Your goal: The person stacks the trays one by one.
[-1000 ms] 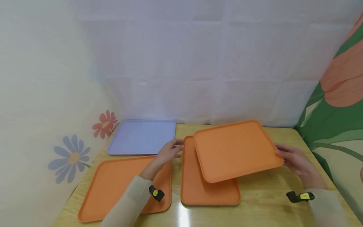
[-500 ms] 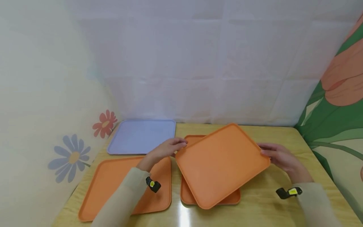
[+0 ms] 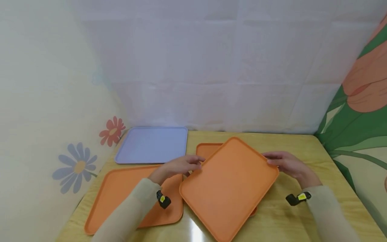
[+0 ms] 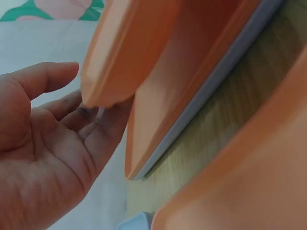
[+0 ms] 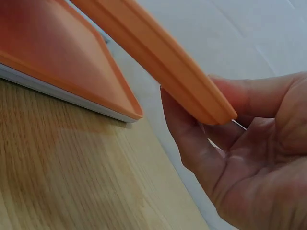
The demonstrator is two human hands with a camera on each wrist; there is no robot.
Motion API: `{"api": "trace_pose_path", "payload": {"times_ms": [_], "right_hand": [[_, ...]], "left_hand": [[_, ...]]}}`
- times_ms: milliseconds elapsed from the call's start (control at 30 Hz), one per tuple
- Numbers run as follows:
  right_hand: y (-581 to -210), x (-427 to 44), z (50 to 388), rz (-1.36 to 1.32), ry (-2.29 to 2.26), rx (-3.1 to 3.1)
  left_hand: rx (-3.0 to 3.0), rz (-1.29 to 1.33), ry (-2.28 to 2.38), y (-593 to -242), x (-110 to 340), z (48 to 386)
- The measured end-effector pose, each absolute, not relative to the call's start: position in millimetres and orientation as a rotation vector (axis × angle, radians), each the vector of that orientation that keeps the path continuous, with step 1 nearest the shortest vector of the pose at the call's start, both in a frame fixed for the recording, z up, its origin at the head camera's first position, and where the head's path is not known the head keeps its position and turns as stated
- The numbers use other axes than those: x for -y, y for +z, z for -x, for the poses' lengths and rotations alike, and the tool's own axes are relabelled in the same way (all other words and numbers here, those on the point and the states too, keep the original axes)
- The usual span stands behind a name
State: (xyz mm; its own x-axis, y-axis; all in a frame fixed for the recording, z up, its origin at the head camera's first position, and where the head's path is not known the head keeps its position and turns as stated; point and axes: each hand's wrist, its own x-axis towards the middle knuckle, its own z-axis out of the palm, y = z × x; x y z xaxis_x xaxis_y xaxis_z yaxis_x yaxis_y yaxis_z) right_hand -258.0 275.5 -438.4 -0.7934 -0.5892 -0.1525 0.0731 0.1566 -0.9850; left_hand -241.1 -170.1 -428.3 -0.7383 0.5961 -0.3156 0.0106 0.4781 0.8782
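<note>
Orange tray [image 3: 229,188] (raised) blocks the middle; table [image 3: 302,146] behind offers passage.

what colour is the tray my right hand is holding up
The held tray is plain orange; the head view shows it best.

We see our left grip [image 4: 55,136], palm toward us, its thumb [image 4: 50,76] straight beside the edge of a raised orange tray [image 4: 127,52], its fingers [image 4: 74,117] reaching behind that edge. Beneath, a second orange tray [image 4: 170,91] lies over a grey layer [image 4: 204,108] on the bench [image 4: 192,163]. A third orange tray [image 4: 244,187] fills the lower right, a pale blue corner [image 4: 136,222] beside it.
</note>
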Motion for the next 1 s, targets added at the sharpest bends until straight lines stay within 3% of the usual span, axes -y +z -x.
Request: {"api": "trace_pose_path", "payload": {"times_ms": [300,500,700,1000], "right_hand": [[-434.1,-263.8,270.0,0.271,-1.688,-2.048],[-430.2,-253.4,264.8,0.122,-2.0,-1.9],[-438.4,-240.2,248.8,0.125,-2.186,-1.665],[-450.2,-214.9,228.2,0.125,-2.063,-1.923]], "left_hand": [[-2.016,-0.487,1.386,-434.2,169.3,233.8],[-1.99,-0.458,1.541,-437.0,171.0,222.0],[-1.967,-0.34,1.722,-441.7,168.2,212.8],[-1.946,-0.224,1.882,-447.6,164.3,208.1]]}}
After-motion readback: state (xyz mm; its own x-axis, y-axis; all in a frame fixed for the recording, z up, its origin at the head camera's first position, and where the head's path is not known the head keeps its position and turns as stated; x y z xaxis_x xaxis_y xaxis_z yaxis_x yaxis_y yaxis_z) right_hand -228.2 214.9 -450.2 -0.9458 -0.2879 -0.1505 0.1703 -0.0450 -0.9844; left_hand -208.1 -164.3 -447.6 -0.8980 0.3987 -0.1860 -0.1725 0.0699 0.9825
